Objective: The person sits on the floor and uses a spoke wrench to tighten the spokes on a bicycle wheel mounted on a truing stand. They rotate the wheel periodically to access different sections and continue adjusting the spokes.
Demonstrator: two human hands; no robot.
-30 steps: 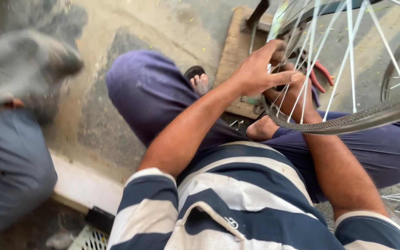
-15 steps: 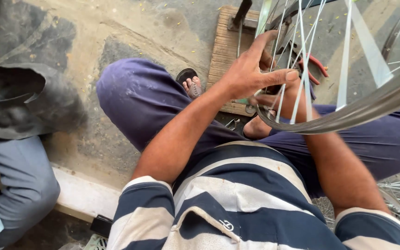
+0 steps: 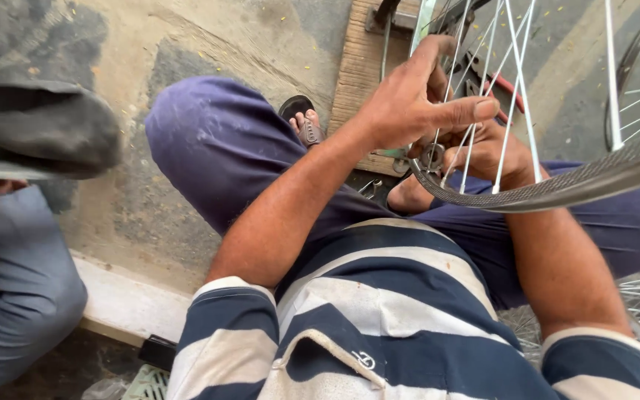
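I am working at the hub of a bicycle wheel (image 3: 557, 185), which is resting tilted across my lap, its rim arcing in front of my right forearm. My left hand (image 3: 416, 104) is reaching in among the spokes (image 3: 516, 81) from above, fingers curled and pinching near the hub (image 3: 432, 157), thumb extended toward the right. My right hand (image 3: 494, 152) is lying behind the spokes, closed around the hub area; what exactly it is gripping I cannot tell. A wooden board (image 3: 361, 67) is lying on the concrete floor beyond my left knee, near my sandalled foot (image 3: 304, 122). I judge the step to be hub or axle adjustment by hand. The next move is calling for a steady wheel and a firm fingertip hold on the small part.
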